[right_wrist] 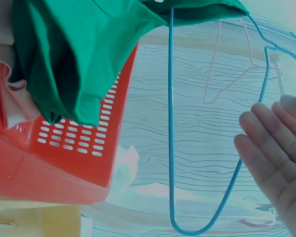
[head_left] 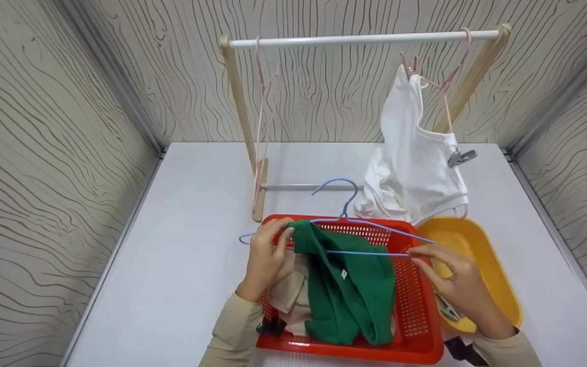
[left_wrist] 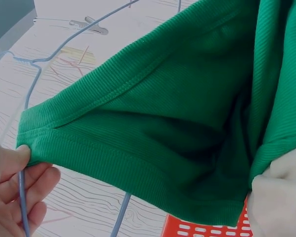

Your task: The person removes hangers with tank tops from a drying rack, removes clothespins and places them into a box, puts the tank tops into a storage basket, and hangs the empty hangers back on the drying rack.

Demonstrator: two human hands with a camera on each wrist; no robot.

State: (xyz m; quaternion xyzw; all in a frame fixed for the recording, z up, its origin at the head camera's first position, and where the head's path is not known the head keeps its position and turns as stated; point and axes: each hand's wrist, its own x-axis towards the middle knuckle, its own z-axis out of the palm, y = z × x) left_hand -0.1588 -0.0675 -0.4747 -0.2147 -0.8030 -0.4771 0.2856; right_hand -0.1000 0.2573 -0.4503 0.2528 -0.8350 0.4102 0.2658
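Note:
A green ribbed top (head_left: 354, 285) hangs partly over a blue wire hanger (head_left: 343, 209), its lower part in the red basket (head_left: 428, 326). My left hand (head_left: 268, 255) pinches the top's corner against the hanger wire. In the left wrist view, thumb (left_wrist: 23, 154) and fingers meet at the cloth's edge, where the wire passes. My right hand (head_left: 459, 278) is at the hanger's right side. Its fingers look straight in the right wrist view and touch or nearly touch the wire. The hanger's right end (right_wrist: 190, 232) carries no cloth there.
Beige cloth (head_left: 288, 285) lies in the basket. Behind stands a rack with a white rail (head_left: 365, 38). A bare pink hanger (head_left: 259, 122) hangs at its left, and a white garment (head_left: 416, 158) with a metal clip (head_left: 460, 157) at its right. A yellow tray (head_left: 497, 285) holds clips.

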